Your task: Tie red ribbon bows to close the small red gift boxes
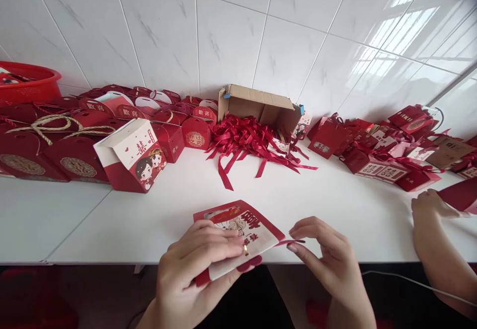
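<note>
My left hand (199, 264) grips a flat, unfolded red and white gift box (242, 227) at the near edge of the white table (179, 209); fingers lie over its top and the thumb sits underneath. My right hand (322, 257) is just right of the box, with its fingertips pinched on a thin red ribbon (294, 242) that runs from the box's right edge. A second person's hand (428, 214) rests on the table at the far right, touching a red box piece (462, 195).
A cardboard box (261, 105) spills a heap of red ribbons (249, 142) at the table's back centre. Assembled red gift boxes (130, 157) crowd the back left beside a red basket (28, 83). More red boxes (380, 152) lie at the right. A white tiled wall stands behind.
</note>
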`<state>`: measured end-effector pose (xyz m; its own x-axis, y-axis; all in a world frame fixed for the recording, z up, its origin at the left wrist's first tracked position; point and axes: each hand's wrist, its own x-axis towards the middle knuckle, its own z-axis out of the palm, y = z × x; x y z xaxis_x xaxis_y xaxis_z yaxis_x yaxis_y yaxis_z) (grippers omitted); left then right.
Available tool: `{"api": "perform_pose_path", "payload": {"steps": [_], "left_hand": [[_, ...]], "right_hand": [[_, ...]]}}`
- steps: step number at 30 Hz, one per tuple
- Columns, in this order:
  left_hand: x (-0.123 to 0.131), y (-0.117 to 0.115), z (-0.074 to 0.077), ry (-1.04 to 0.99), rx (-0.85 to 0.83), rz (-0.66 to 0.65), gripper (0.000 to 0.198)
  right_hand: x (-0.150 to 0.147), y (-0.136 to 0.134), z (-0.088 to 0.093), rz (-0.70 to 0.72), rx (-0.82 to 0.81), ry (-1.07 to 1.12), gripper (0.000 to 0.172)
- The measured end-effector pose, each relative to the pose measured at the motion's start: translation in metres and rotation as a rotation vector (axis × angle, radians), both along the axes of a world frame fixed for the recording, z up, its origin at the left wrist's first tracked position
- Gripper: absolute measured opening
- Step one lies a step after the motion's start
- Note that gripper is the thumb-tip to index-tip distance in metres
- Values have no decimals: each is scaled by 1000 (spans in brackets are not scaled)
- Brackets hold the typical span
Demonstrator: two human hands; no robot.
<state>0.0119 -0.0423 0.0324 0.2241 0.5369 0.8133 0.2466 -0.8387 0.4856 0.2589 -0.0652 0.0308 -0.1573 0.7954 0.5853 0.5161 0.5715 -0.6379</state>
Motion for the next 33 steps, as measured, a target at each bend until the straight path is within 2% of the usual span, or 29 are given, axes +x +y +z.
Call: {"api": "perform_pose_path", "payload": {"steps": [4, 7, 12, 14, 16, 19, 21, 23, 25, 28, 31, 33], "left_hand": [[2, 3, 1, -33, 19, 11, 25], [2, 3, 0, -48, -10, 15, 24], [1, 3, -3, -63, -52, 19, 23], [0, 3, -3, -71, -59, 14, 24], [0, 3, -4, -79, -61, 0, 23], [0, 3, -5, -82, -40, -32, 23], [0, 3, -4, -78, -13, -48, 25], [0, 2, -2, -70, 5, -49, 25], [1, 2, 0, -65, 9, -38, 23], [3, 1, 3, -66, 18, -22, 19], [4, 1, 3, -71, 27, -12, 18], [4, 2, 2, -70, 35, -15, 20]], "right_hand": [[1, -1, -3, 72, -56, 28, 14], [0, -1, -5, 113, -17, 167, 15], [-13, -2, 0, 241, 90, 453, 4], [-21, -3, 3, 236, 134, 550, 3], [-26, -2, 5, 167, 162, 601, 2], [-32, 2, 9, 71, 174, 651, 24], [-37, 7, 14, 69, 242, 677, 40], [-43, 11, 19, 95, 373, 665, 40], [-47, 14, 24, 102, 454, 615, 32], [-47, 15, 29, 155, 348, 507, 27], [-42, 16, 33, 271, 137, 421, 39], [-41, 17, 36, 314, 56, 353, 43]]}}
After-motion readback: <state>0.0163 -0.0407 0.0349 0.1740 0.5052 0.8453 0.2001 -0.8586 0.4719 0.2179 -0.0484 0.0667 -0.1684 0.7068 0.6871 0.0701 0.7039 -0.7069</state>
